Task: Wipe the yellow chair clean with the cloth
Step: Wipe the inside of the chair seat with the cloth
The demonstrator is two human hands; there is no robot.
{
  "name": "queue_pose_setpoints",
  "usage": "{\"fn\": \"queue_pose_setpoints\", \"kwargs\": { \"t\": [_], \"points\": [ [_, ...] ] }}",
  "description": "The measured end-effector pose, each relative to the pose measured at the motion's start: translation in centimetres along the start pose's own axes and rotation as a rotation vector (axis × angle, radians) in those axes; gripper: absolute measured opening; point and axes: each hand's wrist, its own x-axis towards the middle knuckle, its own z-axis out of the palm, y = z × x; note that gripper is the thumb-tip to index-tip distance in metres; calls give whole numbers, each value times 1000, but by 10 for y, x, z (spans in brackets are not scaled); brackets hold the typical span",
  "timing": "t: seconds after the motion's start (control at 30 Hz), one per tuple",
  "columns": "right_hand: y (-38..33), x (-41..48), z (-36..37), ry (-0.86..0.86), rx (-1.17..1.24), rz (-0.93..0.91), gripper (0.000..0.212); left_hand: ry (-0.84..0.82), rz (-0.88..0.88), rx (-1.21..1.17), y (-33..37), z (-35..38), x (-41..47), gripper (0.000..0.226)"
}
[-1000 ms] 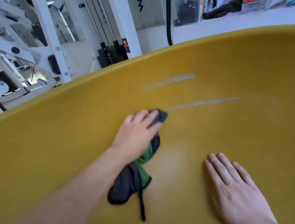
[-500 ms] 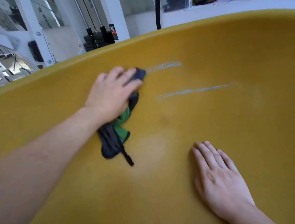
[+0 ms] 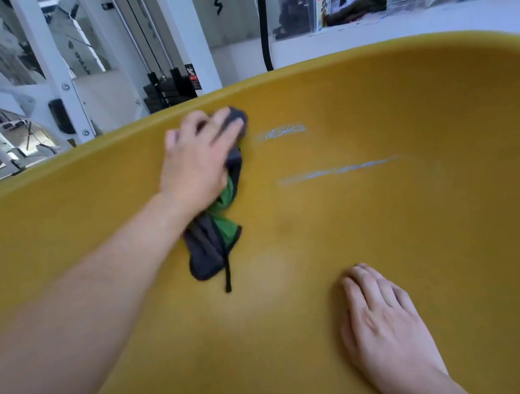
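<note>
The yellow chair [image 3: 387, 247] fills most of the view, its curved rim running across the top. My left hand [image 3: 197, 158] presses a dark grey and green cloth [image 3: 215, 240] against the shell just below the rim, fingers spread over its bunched top end. The rest of the cloth trails down under my wrist, with a thin strap hanging from it. Two pale chalky streaks mark the surface: a short streak [image 3: 280, 132] right of my fingertips and a longer streak [image 3: 336, 171] below it. My right hand [image 3: 387, 328] lies flat on the chair at lower right, holding nothing.
Behind the rim stands a white gym machine frame [image 3: 53, 74] with a black weight stack [image 3: 168, 90]. A white ledge [image 3: 394, 24] at the back right carries clear boxes and packages. A black cable [image 3: 264, 34] hangs beside it.
My left hand has pushed the cloth up and leftward toward the rim, from beside the lower streak to beside the upper one, which looks shorter. My right hand has stayed flat.
</note>
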Motion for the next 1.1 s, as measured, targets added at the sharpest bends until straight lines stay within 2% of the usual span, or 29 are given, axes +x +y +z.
{"fn": "queue_pose_setpoints", "kwargs": {
  "t": [0.07, 0.13, 0.23, 0.3, 0.37, 0.4, 0.5, 0.53, 0.57, 0.6, 0.7, 0.77, 0.8, 0.83, 0.9, 0.93, 0.97, 1.0, 1.1],
  "points": [
    [0, 0, 3, 27, -2, -7, 48, 78, -264, -62, -17, -10, 34, 71],
    [1, 1, 2, 33, 34, 8, 51, 97, -290, -131, 9, -1, 24, 72],
    [2, 4, -7, 52, 129, 132, 57, -76, 44, -273, 91, 37, -54, 76],
    [-1, 1, -12, 37, 160, 170, 55, -213, 232, -311, 121, 45, -91, 79],
    [0, 1, -13, 40, 118, 148, 57, -139, 288, -241, 100, 41, -72, 82],
    [3, 5, -16, 36, 80, 146, 59, -75, 182, -196, 83, 35, -54, 83],
    [26, 21, -35, 78, -27, 302, 62, 112, -387, -262, 45, 20, 5, 79],
    [33, 26, -39, 98, -36, 353, 62, 147, -480, -310, 54, 20, 10, 78],
    [34, 27, -40, 96, -42, 371, 63, 140, -487, -343, 72, 23, 4, 78],
    [32, 24, -37, 77, -57, 348, 64, 95, -394, -389, 97, 30, -10, 78],
    [17, 9, -18, -5, -105, 220, 65, -32, 73, -442, 155, 56, -64, 80],
    [16, 6, -18, -48, -105, 194, 65, -34, 344, -341, 136, 50, -56, 74],
    [16, 6, -19, -60, -109, 185, 65, 16, 378, -245, 114, 44, -37, 71],
    [17, 6, -21, -70, -104, 180, 66, 72, 298, -185, 89, 36, -14, 70],
    [17, 6, -21, -62, -93, 186, 67, 190, -110, -178, 41, 23, 40, 70],
    [17, 7, -19, -68, -88, 190, 66, 247, -293, -221, 33, 17, 56, 68],
    [17, 8, -17, -80, -86, 188, 66, 291, -381, -257, 40, 15, 61, 65],
    [17, 9, -18, -83, -87, 187, 65, 306, -368, -303, 60, 20, 58, 63],
    [14, 11, -25, -105, -43, 178, 60, 159, -13, -469, 153, 54, 1, 64]
  ]
}}
